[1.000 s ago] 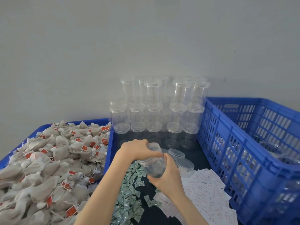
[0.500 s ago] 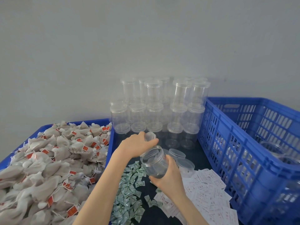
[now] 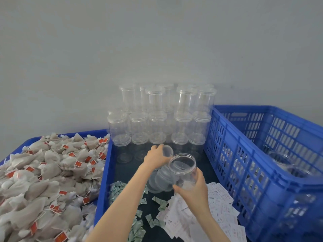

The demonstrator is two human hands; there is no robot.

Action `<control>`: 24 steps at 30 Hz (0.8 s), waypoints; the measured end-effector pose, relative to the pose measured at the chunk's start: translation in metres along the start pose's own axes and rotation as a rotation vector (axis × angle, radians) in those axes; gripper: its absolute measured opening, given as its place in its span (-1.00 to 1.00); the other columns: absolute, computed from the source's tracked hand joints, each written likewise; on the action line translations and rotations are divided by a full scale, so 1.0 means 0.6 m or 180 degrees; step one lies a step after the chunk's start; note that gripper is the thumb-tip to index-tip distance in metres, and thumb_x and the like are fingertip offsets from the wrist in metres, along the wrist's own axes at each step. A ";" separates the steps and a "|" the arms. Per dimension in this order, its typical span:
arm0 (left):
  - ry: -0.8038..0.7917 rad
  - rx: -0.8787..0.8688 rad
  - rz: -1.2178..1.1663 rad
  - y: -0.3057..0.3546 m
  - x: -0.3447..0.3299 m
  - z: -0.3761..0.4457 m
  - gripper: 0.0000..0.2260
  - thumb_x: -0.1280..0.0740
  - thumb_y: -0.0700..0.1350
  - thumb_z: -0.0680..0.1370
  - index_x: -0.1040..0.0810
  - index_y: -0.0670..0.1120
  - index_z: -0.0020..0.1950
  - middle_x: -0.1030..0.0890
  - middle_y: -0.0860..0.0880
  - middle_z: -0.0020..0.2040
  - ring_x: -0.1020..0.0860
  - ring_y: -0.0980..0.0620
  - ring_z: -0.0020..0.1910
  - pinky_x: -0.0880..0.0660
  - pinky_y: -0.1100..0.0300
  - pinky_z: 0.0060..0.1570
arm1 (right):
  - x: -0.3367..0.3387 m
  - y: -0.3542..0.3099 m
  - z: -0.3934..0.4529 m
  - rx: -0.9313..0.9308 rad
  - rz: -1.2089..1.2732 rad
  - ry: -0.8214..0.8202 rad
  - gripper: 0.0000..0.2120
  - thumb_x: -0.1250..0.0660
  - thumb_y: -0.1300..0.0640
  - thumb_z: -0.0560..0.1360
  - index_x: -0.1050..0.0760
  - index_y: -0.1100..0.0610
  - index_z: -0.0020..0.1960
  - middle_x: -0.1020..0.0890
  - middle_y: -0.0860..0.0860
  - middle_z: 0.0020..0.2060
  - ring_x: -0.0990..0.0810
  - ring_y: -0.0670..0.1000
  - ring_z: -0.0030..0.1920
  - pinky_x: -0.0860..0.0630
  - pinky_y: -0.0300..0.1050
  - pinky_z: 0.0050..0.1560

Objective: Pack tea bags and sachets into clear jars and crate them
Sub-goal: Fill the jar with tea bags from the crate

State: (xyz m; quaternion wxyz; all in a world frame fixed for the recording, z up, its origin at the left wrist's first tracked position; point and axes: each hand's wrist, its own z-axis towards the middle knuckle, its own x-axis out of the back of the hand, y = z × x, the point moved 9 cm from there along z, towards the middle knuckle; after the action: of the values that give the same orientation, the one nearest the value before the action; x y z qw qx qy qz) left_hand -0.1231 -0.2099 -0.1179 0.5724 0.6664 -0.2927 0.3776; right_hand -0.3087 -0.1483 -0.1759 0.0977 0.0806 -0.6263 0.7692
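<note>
R hand [image 3: 194,193] is gripping an open, empty jar [image 3: 182,169] by its base over the sachets [image 3: 139,203]; L hand [image 3: 156,157] is pinching its lid [image 3: 167,151]. Tea bags [image 3: 49,175] waiting, stacked jars [image 3: 157,119] behind empty, crate [image 3: 262,154] w/ only a few jars: early stage.

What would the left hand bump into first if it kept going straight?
Probably the stacked jars by the wall. The left hand, holding a lid, points at them, though how far off they stand is unclear.

The blue slatted plastic crate [image 3: 244,163] is cut off at the right edge; print on the white paper sachets [image 3: 222,212] cannot be read.
</note>
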 end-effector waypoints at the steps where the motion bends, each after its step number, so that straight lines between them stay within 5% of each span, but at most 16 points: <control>1: -0.0084 -0.0006 0.0123 0.004 -0.020 0.008 -0.26 -0.34 0.22 0.49 -0.11 0.02 0.56 -0.21 -0.15 0.49 -0.30 -0.21 0.41 -0.32 -0.14 0.34 | 0.011 0.004 0.002 -0.0012 -0.0021 0.0068 -0.13 -0.67 0.07 0.20 -0.31 -0.04 0.40 -0.47 -0.13 0.25 -0.45 -0.19 0.16 -0.37 -0.32 0.03; 7: -0.0314 -0.0196 0.0989 0.032 -0.106 0.033 -0.36 -0.34 0.08 0.51 -0.20 -0.07 0.51 -0.31 -0.15 0.42 -0.31 -0.21 0.39 -0.25 -0.13 0.36 | 0.046 0.031 0.015 -0.0087 0.0059 0.0191 -0.09 -0.69 -0.01 0.20 -0.32 -0.02 0.43 -0.50 -0.15 0.28 -0.48 -0.08 0.28 -0.47 -0.01 0.27; 11: -0.0365 -0.0238 0.1206 0.032 -0.132 0.041 -0.44 -0.29 0.07 0.55 -0.26 -0.13 0.47 -0.28 -0.17 0.46 -0.20 -0.17 0.48 -0.09 -0.14 0.47 | 0.045 0.038 0.020 -0.0059 0.0129 0.0159 -0.16 -0.69 0.05 0.19 -0.37 -0.06 0.36 -0.54 -0.16 0.24 -0.51 -0.10 0.26 -0.49 0.03 0.27; 17: -0.0292 -0.0367 0.1265 0.024 -0.129 0.044 -0.52 -0.28 0.02 0.56 -0.32 -0.10 0.45 -0.35 -0.14 0.41 -0.28 -0.13 0.44 -0.16 -0.06 0.44 | 0.030 0.041 0.019 -0.0040 0.0116 0.0124 -0.22 -0.68 0.09 0.18 -0.38 -0.13 0.29 -0.54 -0.22 0.16 -0.49 -0.24 0.17 -0.42 -0.28 0.03; 24: -0.0309 -0.0707 0.1157 0.028 -0.105 0.027 -0.53 -0.34 -0.01 0.54 -0.37 -0.05 0.42 -0.43 -0.13 0.29 -0.38 -0.14 0.33 -0.31 0.00 0.31 | 0.007 0.033 0.014 -0.0053 0.0049 -0.0027 -0.22 -0.67 0.11 0.18 -0.37 -0.08 0.29 -0.53 -0.17 0.17 -0.49 -0.25 0.14 -0.39 -0.36 -0.03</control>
State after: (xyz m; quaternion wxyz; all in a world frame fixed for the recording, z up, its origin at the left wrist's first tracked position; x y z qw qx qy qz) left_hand -0.1684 -0.2314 -0.1625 0.5501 0.5529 -0.4750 0.4075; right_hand -0.3180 -0.1604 -0.1921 0.0898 0.0782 -0.6337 0.7643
